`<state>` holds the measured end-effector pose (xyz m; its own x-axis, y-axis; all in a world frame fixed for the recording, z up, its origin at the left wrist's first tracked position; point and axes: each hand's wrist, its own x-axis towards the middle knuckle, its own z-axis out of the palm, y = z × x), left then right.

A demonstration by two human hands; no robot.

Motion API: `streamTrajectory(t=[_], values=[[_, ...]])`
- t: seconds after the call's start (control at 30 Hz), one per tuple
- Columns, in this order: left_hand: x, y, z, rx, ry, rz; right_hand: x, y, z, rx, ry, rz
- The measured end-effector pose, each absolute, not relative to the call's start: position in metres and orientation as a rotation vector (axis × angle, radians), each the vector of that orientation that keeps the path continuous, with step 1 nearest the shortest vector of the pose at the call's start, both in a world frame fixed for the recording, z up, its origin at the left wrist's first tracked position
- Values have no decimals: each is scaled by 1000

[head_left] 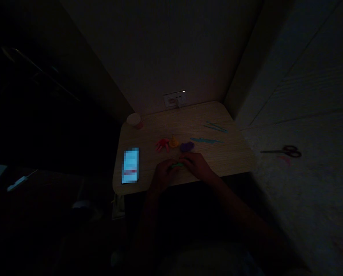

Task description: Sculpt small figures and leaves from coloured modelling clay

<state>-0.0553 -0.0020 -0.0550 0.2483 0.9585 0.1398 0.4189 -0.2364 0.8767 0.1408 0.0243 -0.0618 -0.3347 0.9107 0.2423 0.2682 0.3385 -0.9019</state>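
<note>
Near the front edge of the small wooden table [171, 122], both hands meet around a small green piece [177, 165], which looks like modelling clay. My left hand [163, 171] is closed on its left end. From the right, my right hand [195, 163] pinches the same piece, its fingers bent over it. Just beyond the hands sit a red piece with finger-like prongs [162, 144], a yellow cone-shaped piece [173, 142] and a purple rounded piece [187, 146]. Dim light hides the fingertips and the green piece's exact shape.
A lit phone [130, 165] lies on the table's left side, with a paper cup [135, 120] behind it. Blue plastic tools [206, 140] rest at the right. Scissors [283, 151] lie on the pale surface beyond the right edge. A wall socket [174, 99] is at the back.
</note>
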Motion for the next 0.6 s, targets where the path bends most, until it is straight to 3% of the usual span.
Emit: streamTrajectory(t=[0.37,0.6], values=[[-58,2,-61,1652,1353,1125,141,19,-57,-949,-1718,1003],[-53,-1,-53,1669,1212,1035,144,18,-63,-1065,-1529,1141]])
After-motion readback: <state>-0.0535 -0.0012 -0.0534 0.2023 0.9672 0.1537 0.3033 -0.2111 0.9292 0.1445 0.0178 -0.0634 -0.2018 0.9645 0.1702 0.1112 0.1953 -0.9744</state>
